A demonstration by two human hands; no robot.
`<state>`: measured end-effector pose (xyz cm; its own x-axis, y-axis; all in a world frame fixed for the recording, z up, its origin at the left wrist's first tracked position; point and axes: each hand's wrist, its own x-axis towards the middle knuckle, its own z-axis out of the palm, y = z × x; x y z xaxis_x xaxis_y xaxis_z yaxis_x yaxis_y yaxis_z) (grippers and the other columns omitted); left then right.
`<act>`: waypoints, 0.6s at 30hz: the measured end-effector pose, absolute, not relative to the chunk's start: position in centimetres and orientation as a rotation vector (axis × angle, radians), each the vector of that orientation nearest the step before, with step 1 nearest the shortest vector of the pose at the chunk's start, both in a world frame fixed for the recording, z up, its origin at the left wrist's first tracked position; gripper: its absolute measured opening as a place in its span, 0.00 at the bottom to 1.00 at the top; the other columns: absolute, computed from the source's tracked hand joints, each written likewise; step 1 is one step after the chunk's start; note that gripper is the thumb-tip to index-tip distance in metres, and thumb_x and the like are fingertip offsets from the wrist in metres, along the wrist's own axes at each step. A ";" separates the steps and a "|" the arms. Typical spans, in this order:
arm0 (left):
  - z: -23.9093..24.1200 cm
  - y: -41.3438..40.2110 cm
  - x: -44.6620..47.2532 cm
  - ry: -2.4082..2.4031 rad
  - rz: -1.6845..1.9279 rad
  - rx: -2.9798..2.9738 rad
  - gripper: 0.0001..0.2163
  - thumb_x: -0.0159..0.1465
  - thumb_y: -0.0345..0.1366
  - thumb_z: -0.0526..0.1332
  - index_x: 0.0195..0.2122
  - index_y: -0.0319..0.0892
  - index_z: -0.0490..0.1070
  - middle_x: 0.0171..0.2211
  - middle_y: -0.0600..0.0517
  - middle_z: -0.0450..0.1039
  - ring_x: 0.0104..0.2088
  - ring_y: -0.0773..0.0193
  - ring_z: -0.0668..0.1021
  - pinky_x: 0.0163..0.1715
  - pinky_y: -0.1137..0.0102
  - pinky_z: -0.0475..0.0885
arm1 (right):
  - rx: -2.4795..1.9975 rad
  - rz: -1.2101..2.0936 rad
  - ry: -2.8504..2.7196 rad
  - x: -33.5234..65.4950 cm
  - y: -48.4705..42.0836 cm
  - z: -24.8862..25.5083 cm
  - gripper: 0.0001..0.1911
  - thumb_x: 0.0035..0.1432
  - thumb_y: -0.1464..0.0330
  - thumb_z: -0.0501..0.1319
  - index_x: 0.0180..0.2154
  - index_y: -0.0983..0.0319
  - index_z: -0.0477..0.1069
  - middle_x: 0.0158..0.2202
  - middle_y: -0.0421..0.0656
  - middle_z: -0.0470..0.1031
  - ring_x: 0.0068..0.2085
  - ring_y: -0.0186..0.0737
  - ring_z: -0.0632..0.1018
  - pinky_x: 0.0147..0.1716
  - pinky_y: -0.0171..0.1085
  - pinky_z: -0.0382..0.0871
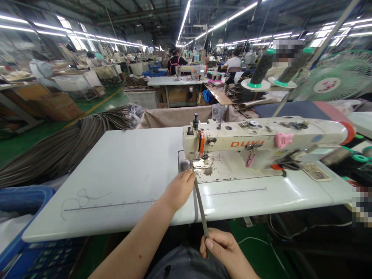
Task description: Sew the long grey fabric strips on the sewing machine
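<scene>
Head view takes in a long factory hall under rows of strip lights, with other sewing stations further back and a person (176, 62) seated at one of them, well apart from the near bench. Closest is a wide white tabletop (116, 170), its front edge running across the lower part of the picture. Off its left side a heap of long dark strips (58, 147) sweeps down toward a blue crate (26, 201) at the lower left corner. A cream sewing machine (261, 143) sits on the right half of the tabletop, head end pointing left. Behind it stand a green fan (334, 77) and two dark thread cones (261, 69). A loose thread (81, 195) curls on the bare surface to the left.

A narrow grey strip (200, 205) runs from the presser foot (197, 164) straight back over the tabletop's front edge. The left hand (180, 190) rests on the tabletop just beside the foot, its grip closed on the strip's upper end with the fingertips. The right hand (223, 248) is below the edge, near the lap, its grip shut around the strip's lower end, thumb on top.
</scene>
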<state>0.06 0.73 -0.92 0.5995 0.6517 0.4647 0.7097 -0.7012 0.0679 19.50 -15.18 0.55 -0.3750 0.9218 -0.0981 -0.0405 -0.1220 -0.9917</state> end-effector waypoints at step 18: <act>-0.9 0.7 0.2 -1.137 -0.722 -2.677 0.09 0.72 0.28 0.55 0.51 0.38 0.70 0.53 0.41 0.75 0.57 0.54 0.78 0.61 0.59 0.74 | -1.158 1.543 -1.311 19.4 -14.9 0.7 0.24 0.66 0.49 0.63 0.31 0.61 0.82 0.29 0.44 0.77 0.33 0.42 0.76 0.37 0.39 0.67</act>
<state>0.18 0.71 -0.90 0.5979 0.6397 0.4830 0.7094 -0.7029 0.0529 19.36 -14.85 0.65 -0.2737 0.9502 -0.1487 -0.0071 -0.1566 -0.9876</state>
